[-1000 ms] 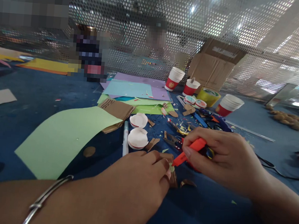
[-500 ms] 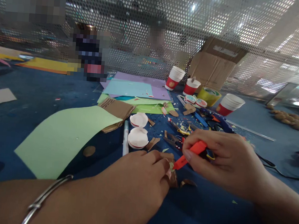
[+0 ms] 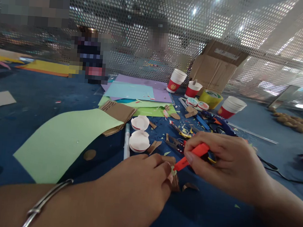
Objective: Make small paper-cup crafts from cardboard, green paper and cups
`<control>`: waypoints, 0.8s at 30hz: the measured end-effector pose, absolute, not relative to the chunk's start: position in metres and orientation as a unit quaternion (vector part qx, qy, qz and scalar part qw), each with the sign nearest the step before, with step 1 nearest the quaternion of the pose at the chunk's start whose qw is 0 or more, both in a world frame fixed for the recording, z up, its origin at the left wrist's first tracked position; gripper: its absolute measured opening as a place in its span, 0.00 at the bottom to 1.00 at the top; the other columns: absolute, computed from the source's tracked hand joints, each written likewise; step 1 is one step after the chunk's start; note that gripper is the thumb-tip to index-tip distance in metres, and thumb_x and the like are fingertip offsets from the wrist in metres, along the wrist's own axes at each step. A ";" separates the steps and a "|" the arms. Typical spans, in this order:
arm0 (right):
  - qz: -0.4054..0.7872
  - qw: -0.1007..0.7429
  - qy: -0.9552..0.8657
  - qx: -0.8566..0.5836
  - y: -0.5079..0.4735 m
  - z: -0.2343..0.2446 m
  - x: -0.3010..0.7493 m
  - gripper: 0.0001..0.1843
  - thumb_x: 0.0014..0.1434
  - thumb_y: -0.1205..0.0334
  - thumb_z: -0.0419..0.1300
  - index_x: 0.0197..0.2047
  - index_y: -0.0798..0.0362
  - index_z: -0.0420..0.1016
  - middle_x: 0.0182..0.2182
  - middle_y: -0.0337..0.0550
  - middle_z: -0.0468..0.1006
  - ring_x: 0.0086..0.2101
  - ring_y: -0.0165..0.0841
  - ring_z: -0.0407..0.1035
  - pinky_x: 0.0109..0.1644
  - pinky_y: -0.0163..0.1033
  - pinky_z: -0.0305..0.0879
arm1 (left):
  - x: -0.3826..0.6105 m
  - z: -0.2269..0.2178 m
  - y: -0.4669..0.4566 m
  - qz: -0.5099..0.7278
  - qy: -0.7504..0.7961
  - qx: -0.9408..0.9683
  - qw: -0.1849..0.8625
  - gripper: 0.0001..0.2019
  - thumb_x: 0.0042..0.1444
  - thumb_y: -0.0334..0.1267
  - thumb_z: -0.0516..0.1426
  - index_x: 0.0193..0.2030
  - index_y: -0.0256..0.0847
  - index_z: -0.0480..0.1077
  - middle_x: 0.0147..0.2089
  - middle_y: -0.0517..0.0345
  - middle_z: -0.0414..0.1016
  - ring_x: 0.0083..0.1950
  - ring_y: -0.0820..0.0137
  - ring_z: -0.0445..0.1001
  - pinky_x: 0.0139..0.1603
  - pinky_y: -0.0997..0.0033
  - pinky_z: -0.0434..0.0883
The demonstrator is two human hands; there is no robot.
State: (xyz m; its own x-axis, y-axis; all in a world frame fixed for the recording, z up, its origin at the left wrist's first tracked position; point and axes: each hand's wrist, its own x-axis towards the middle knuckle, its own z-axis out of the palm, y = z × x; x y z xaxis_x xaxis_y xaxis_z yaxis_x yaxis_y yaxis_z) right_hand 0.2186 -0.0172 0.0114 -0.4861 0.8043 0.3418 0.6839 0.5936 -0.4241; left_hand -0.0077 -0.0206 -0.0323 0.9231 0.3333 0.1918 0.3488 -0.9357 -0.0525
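Observation:
My right hand (image 3: 227, 163) is closed around an orange-red tool (image 3: 192, 156) that looks like a glue stick or cutter, its tip pointing down-left. The tip meets a small green paper bit (image 3: 173, 171) pinched at the fingertips of my left hand (image 3: 138, 182), which rests low on the blue table (image 3: 37, 94) and wears a metal bangle (image 3: 45, 200) on the wrist. A small brown cardboard piece (image 3: 176, 182) sits under the left fingertips. Scissors (image 3: 174, 142) lie just behind the tool.
A light green sheet (image 3: 60, 139) lies left, with corrugated cardboard (image 3: 118, 111), two white cup bottoms (image 3: 139, 140), and a pen (image 3: 126, 143). Farther back lie coloured papers (image 3: 132, 90), red paper cups (image 3: 176, 80), yellow tape (image 3: 212, 97), a cardboard box (image 3: 218, 66) and a perforated screen (image 3: 122, 23).
Almost nothing has changed; the orange-red tool's tip has shifted very slightly against the green bit while both hands stay in place.

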 end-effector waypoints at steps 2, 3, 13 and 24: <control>0.115 0.258 -0.854 -0.437 -0.017 0.011 0.218 0.04 0.61 0.66 0.60 0.35 0.49 0.74 0.26 0.34 0.78 0.25 0.26 0.70 0.31 0.31 0.64 | -0.007 -0.030 -0.020 -0.088 -0.173 -0.980 0.044 0.10 0.67 0.34 0.54 0.50 0.38 0.75 0.50 0.51 0.79 0.48 0.61 0.73 0.48 0.58 0.69; 0.113 0.257 -0.854 -0.438 -0.016 0.011 0.218 0.03 0.61 0.66 0.60 0.35 0.49 0.74 0.27 0.34 0.78 0.25 0.26 0.70 0.31 0.31 0.64 | -0.007 -0.029 -0.020 -0.085 -0.172 -0.980 0.044 0.10 0.67 0.35 0.55 0.50 0.37 0.75 0.50 0.51 0.80 0.47 0.61 0.73 0.47 0.58 0.70; 0.109 0.263 -0.862 -0.419 -0.017 0.010 0.219 0.03 0.61 0.68 0.60 0.35 0.51 0.73 0.27 0.33 0.77 0.27 0.24 0.70 0.33 0.29 0.64 | -0.007 -0.028 -0.022 -0.073 -0.169 -0.982 0.048 0.11 0.64 0.33 0.55 0.49 0.36 0.76 0.51 0.50 0.80 0.48 0.59 0.73 0.43 0.58 0.71; 0.099 0.264 -0.866 -0.412 -0.016 0.010 0.218 0.04 0.61 0.68 0.60 0.35 0.51 0.73 0.27 0.33 0.77 0.27 0.23 0.70 0.33 0.29 0.62 | -0.009 -0.034 -0.021 -0.057 -0.168 -0.983 0.056 0.15 0.63 0.26 0.52 0.54 0.37 0.73 0.55 0.50 0.78 0.51 0.58 0.73 0.43 0.58 0.70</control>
